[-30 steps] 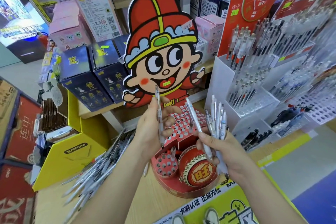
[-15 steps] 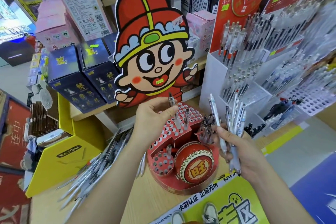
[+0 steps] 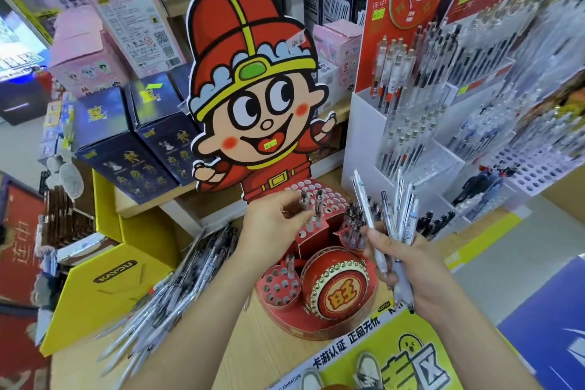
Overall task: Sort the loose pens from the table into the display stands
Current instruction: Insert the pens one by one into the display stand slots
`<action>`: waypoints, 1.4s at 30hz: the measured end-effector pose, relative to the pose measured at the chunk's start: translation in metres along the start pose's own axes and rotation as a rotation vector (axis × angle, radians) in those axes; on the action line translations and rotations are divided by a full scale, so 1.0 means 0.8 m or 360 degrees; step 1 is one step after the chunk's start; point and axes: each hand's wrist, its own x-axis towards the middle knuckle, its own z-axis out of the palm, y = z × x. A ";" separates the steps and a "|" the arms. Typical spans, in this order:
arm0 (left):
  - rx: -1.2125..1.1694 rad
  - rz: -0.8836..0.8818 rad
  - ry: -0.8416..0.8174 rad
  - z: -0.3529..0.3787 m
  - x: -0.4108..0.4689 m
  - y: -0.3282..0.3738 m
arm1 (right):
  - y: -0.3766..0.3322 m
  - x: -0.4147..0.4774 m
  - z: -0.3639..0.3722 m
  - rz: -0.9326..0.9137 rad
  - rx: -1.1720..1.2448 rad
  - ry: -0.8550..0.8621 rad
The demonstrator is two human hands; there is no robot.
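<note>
On red stand (image 3: 294, 326) top tier: two pens (image 3: 318, 207); front cup (image 3: 262, 298): one.

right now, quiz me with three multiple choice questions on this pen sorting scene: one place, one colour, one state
1. Where does the pile of loose pens lie?
A. on the table, left of the red stand
B. in a drawer
C. on the floor
2. What colour is the cartoon cutout's hat, mainly?
A. blue
B. black
C. red
3. What is the right hand doing?
A. lying flat and empty
B. gripping a bundle of pens
C. pointing at a shelf

Answers: 1 A, the pile sits at the stand's left; 2 C, red panels fill the hat; 3 B, pens fan up from its grip.
</note>
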 end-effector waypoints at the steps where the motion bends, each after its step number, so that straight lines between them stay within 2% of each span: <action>1: 0.0039 -0.0021 -0.0024 0.002 0.001 -0.002 | -0.001 -0.001 0.001 0.0011 -0.0011 -0.0005; 11: 0.0432 0.0027 -0.0028 0.008 0.004 0.008 | -0.002 -0.006 0.024 0.0026 -0.0116 -0.0092; 17: 0.0315 -0.0145 0.0039 0.006 0.001 0.016 | -0.010 -0.011 0.038 -0.0044 -0.0084 -0.0061; 20: 0.0313 -0.0147 -0.0046 0.002 0.000 0.016 | -0.013 -0.014 0.041 -0.0044 -0.0034 -0.0065; 22: 0.0248 -0.0207 -0.0117 -0.007 -0.002 0.018 | -0.015 -0.018 0.043 -0.0042 -0.0005 -0.0101; 25: 0.0003 -0.0182 0.0002 -0.028 -0.012 0.037 | -0.016 -0.024 0.044 -0.0030 0.0030 -0.0152; 28: -0.0899 -0.0274 -0.0070 -0.044 -0.025 0.080 | -0.016 -0.029 0.044 -0.0046 -0.0004 -0.0190; 29: -0.1055 -0.0283 -0.0131 -0.047 -0.027 0.092 | -0.016 -0.031 0.045 -0.0056 -0.0018 -0.0208; 32: -0.1102 -0.0202 -0.0228 -0.042 -0.026 0.106 | -0.017 -0.037 0.041 -0.0095 -0.0065 -0.0221; 35: -0.1270 -0.0314 -0.0246 -0.029 -0.023 0.113 | -0.023 -0.044 0.026 -0.0136 -0.0186 -0.0213; 38: -0.1235 -0.0309 -0.0328 -0.014 -0.016 0.128 | -0.034 -0.049 0.010 -0.0149 -0.0171 -0.0191; 42: -0.0981 -0.0137 -0.0398 0.021 0.001 0.159 | -0.053 -0.048 -0.018 -0.0145 -0.0307 0.0104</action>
